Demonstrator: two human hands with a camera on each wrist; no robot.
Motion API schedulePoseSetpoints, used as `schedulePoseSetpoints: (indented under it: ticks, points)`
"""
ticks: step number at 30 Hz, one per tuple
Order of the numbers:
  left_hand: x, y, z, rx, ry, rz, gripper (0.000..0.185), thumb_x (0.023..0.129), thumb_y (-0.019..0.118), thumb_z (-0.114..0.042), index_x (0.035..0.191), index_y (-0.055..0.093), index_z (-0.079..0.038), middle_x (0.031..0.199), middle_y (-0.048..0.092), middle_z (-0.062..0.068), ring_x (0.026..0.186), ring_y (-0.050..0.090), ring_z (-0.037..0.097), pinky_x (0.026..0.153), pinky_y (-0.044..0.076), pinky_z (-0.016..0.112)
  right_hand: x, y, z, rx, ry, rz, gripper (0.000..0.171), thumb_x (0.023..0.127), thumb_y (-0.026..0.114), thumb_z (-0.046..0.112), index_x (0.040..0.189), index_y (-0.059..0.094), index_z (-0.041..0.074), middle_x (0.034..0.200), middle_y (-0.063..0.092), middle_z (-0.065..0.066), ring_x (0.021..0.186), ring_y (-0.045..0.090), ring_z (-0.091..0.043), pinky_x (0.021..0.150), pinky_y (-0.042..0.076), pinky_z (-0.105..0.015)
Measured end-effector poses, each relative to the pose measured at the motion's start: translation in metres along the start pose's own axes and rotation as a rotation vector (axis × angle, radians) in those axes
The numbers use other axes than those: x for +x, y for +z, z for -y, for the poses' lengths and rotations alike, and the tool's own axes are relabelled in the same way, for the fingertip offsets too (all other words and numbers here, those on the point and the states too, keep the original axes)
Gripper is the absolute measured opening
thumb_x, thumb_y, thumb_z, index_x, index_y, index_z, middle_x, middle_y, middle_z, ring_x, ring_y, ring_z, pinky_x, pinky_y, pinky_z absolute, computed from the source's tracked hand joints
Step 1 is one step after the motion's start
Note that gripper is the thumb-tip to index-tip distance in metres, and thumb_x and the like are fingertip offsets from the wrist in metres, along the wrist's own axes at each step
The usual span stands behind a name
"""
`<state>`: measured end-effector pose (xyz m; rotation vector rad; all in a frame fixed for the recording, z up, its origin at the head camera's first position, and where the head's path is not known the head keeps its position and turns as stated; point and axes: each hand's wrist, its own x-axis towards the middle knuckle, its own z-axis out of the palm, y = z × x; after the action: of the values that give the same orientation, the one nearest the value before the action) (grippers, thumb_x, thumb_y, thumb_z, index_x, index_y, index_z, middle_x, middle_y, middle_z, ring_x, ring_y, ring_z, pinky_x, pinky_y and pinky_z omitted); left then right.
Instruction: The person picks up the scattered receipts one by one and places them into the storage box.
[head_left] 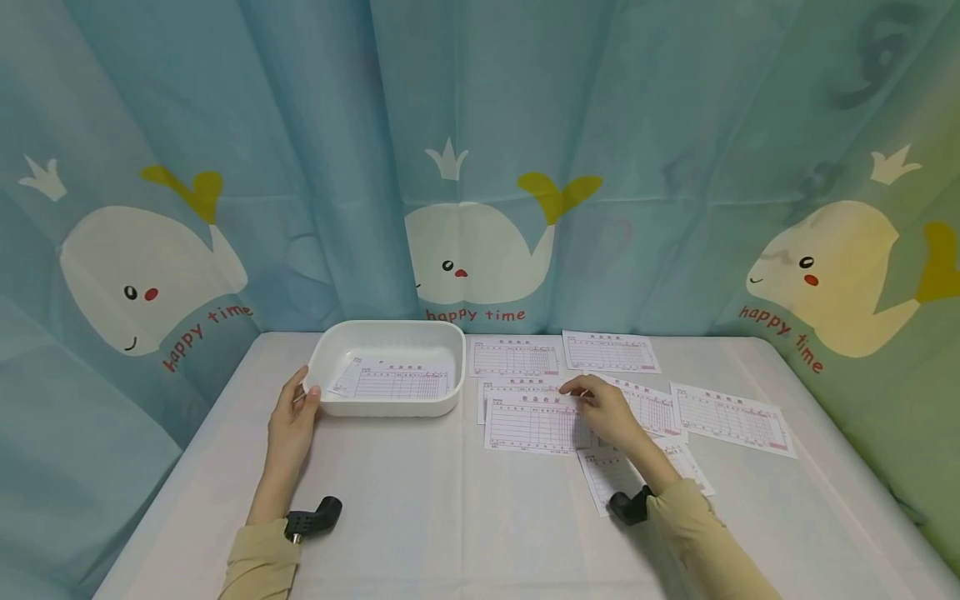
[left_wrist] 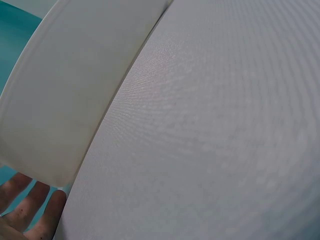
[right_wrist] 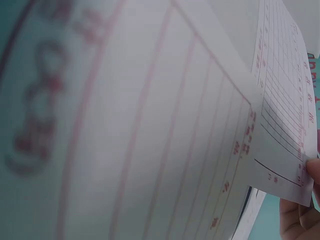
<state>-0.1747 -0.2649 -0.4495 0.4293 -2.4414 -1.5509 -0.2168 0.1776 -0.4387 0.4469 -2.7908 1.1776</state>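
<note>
Printed receipt forms with red lines lie spread on the table. At the front of the group, my right hand (head_left: 609,410) pinches one form (head_left: 528,423) by its right side. In the right wrist view the thumb lies on that form (right_wrist: 285,100), with fingers curled behind it. Another form (right_wrist: 150,125) fills the near part of that view. My left hand (head_left: 291,421) rests at the left front corner of a white plastic tray (head_left: 390,408), fingers fairly straight along its outside. Inside the tray lie overlapping forms (head_left: 401,381). The left wrist view shows fingers (left_wrist: 31,206) beside the tray's end wall (left_wrist: 65,95).
Loose forms lie at the back (head_left: 611,352), on the right (head_left: 733,419) and under my right forearm (head_left: 611,475). Behind the white-covered table (head_left: 405,517) hangs a blue curtain (head_left: 330,167) with whale prints. Each wrist wears a black camera mount (head_left: 313,518).
</note>
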Motion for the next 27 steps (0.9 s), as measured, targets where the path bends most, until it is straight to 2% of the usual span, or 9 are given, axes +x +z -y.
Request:
schedulePoseSetpoints:
  ticks: [2,5,7,10,12,16,18,22,27]
  points:
    - [0.000,0.000,0.000,0.000,0.000,0.001,0.058,0.102,0.040,-0.040,0.154,0.022,-0.022,0.154,0.035,0.016,0.138,0.041,0.032,0.101,0.044,0.015,0.000,0.000,0.001,0.008,0.005,-0.012,0.035,0.085,0.047,-0.014,0.105,0.068,0.004,0.108,0.066,-0.015,0.102,0.060,-0.029,0.094,0.052,-0.051]
    - [-0.001,0.000,0.000,0.003,0.007,-0.001,0.058,0.102,0.040,-0.040,0.154,0.022,-0.020,0.154,0.034,0.018,0.138,0.041,0.034,0.108,0.043,0.038,0.000,0.000,0.002,0.018,0.015,-0.026,0.034,0.085,0.048,-0.014,0.105,0.068,0.006,0.108,0.066,-0.014,0.099,0.060,-0.027,0.090,0.052,-0.048]
    - [0.000,0.000,0.000,0.006,0.011,-0.004,0.058,0.102,0.039,-0.040,0.154,0.022,-0.020,0.154,0.034,0.018,0.138,0.041,0.034,0.108,0.040,0.045,0.000,0.000,0.003,0.023,0.015,-0.035,0.034,0.085,0.048,-0.014,0.104,0.068,0.006,0.108,0.066,-0.014,0.097,0.060,-0.026,0.088,0.051,-0.045]
    - [0.000,0.000,0.000,0.008,0.017,-0.007,0.058,0.102,0.040,-0.039,0.154,0.022,-0.020,0.154,0.034,0.018,0.137,0.042,0.035,0.107,0.040,0.044,0.000,0.000,0.005,0.029,0.013,-0.057,0.034,0.085,0.048,-0.014,0.103,0.069,0.006,0.107,0.066,-0.014,0.095,0.059,-0.025,0.083,0.050,-0.039]
    - [0.000,0.000,0.001,0.010,0.016,-0.008,0.058,0.102,0.040,-0.039,0.154,0.023,-0.020,0.153,0.035,0.018,0.137,0.042,0.035,0.106,0.042,0.038,0.001,-0.001,0.006,0.038,0.016,-0.072,0.034,0.085,0.048,-0.013,0.103,0.069,0.007,0.107,0.066,-0.014,0.094,0.059,-0.025,0.082,0.049,-0.036]
    - [0.000,0.000,0.001,0.015,0.013,-0.009,0.058,0.102,0.040,-0.041,0.154,0.023,-0.020,0.153,0.035,0.018,0.137,0.043,0.034,0.105,0.043,0.029,0.003,-0.002,0.009,0.063,0.021,-0.090,0.034,0.086,0.047,-0.012,0.104,0.069,0.006,0.110,0.066,-0.015,0.097,0.060,-0.027,0.084,0.049,-0.037]
    - [-0.001,0.000,0.001,0.010,0.016,-0.007,0.058,0.102,0.040,-0.040,0.154,0.023,-0.020,0.153,0.035,0.019,0.137,0.042,0.034,0.106,0.044,0.032,0.004,-0.002,0.010,0.070,0.020,-0.091,0.034,0.087,0.046,-0.012,0.105,0.069,0.006,0.112,0.066,-0.015,0.099,0.060,-0.027,0.086,0.050,-0.039]
    - [0.000,0.001,0.001,0.000,0.025,-0.008,0.057,0.103,0.040,-0.037,0.154,0.022,-0.019,0.153,0.034,0.020,0.137,0.041,0.036,0.107,0.040,0.045,0.007,-0.004,0.013,0.076,0.010,-0.098,0.033,0.087,0.046,-0.012,0.105,0.068,0.005,0.112,0.065,-0.015,0.100,0.060,-0.028,0.087,0.049,-0.040]
    - [0.000,0.001,0.001,0.002,0.024,-0.011,0.056,0.103,0.041,-0.035,0.154,0.022,-0.019,0.153,0.035,0.019,0.137,0.041,0.036,0.107,0.040,0.047,0.011,-0.006,0.018,0.089,-0.022,-0.116,0.033,0.087,0.046,-0.014,0.103,0.069,0.004,0.109,0.066,-0.016,0.101,0.061,-0.030,0.088,0.050,-0.044]
